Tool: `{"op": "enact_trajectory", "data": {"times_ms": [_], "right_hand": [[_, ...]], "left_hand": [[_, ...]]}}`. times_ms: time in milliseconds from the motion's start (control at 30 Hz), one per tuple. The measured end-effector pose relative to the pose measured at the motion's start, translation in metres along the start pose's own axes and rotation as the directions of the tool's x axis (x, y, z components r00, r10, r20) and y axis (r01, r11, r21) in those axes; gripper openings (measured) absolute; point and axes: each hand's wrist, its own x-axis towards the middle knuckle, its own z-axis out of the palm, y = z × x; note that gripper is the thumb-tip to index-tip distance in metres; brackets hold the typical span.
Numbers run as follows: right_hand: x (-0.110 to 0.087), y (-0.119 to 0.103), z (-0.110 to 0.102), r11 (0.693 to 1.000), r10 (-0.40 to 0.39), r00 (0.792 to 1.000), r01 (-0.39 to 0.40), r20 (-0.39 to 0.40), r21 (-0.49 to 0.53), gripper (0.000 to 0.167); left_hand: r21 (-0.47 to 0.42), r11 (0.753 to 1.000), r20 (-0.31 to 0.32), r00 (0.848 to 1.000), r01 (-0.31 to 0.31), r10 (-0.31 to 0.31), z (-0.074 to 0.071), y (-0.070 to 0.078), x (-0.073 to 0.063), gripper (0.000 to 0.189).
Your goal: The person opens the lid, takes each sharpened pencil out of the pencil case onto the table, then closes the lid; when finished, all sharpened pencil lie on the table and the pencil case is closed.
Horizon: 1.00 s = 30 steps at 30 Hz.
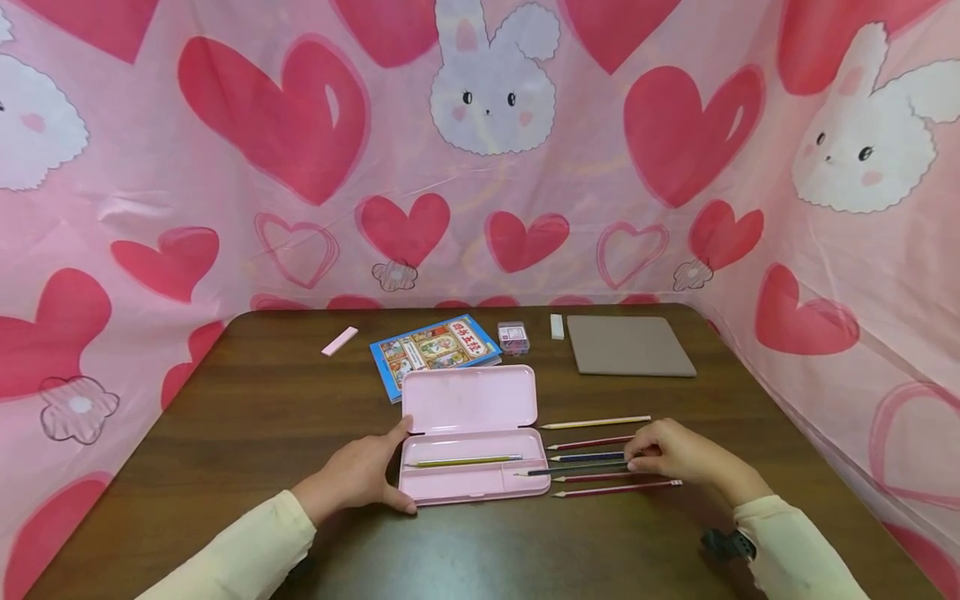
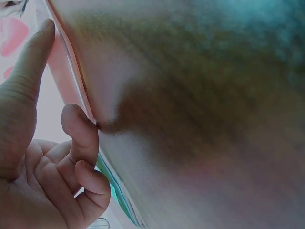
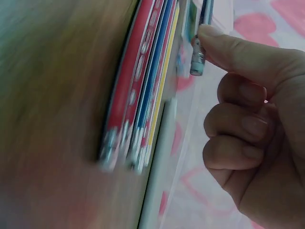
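Observation:
My left hand (image 1: 356, 471) grips the left end of an open pink pencil case (image 1: 450, 492), thumb at the front corner and index finger near the hinge. A yellow-green pencil (image 1: 468, 460) lies inside the case. Between thumb and index finger, my right hand (image 1: 667, 454) pinches a dark pencil (image 1: 573, 471) near its eraser end (image 3: 197, 64); its other fingers are curled in. The tip of this pencil reaches over the right compartment of the case. Below it on the table lie several pencils, among them a yellow one (image 1: 596, 422), a blue one (image 1: 588, 457) and a red one (image 1: 618, 489).
Behind the case lies a blue picture book (image 1: 435, 346), with a small clear box (image 1: 513, 337) to its right. A white stick-shaped block (image 1: 557, 326) is beside a grey-brown flat board (image 1: 630, 346). A pink strip (image 1: 340, 341) lies at the back left.

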Motion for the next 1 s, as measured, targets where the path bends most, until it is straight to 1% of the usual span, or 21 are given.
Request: {"op": "enact_trajectory", "data": {"times_ms": [100, 267, 433, 533, 700, 867, 1000], "right_hand": [[-0.012, 0.004, -0.001, 0.999, 0.016, 1.0, -0.016, 0.011, 0.033, 0.005], [-0.025, 0.011, -0.001, 0.997, -0.043, 0.999, 0.042, 0.011, 0.072, 0.008], [-0.035, 0.016, -0.001, 0.994, -0.033, 0.998, 0.028, 0.046, 0.105, 0.01], [-0.039, 0.018, -0.001, 0.993, -0.003, 0.998, -0.004, 0.061, 0.122, 0.01], [-0.045, 0.019, 0.0, 0.99, 0.068, 0.994, -0.078, 0.081, 0.117, 0.009], [-0.045, 0.019, 0.001, 0.986, 0.116, 0.99, -0.125, 0.081, 0.114, 0.007], [-0.045, 0.019, 0.001, 0.977, 0.165, 0.982, -0.175, 0.087, 0.119, 0.007]], "left_hand": [[0.002, 1.0, 0.0, 1.0, -0.001, 0.001, -0.001, 0.001, -0.001, 0.121], [0.016, 1.0, -0.01, 1.0, 0.001, -0.001, -0.002, 0.002, -0.001, 0.122], [0.007, 1.0, 0.0, 1.0, 0.005, -0.005, -0.002, 0.003, -0.001, 0.121], [0.003, 1.0, 0.004, 1.0, 0.005, -0.006, -0.002, 0.003, 0.0, 0.121], [0.008, 1.0, 0.002, 1.0, 0.005, -0.005, -0.001, 0.002, 0.001, 0.121], [0.002, 1.0, -0.001, 1.0, -0.008, 0.008, -0.002, 0.001, 0.0, 0.121], [0.004, 1.0, 0.003, 1.0, -0.011, 0.011, -0.003, 0.001, 0.001, 0.121]]}}
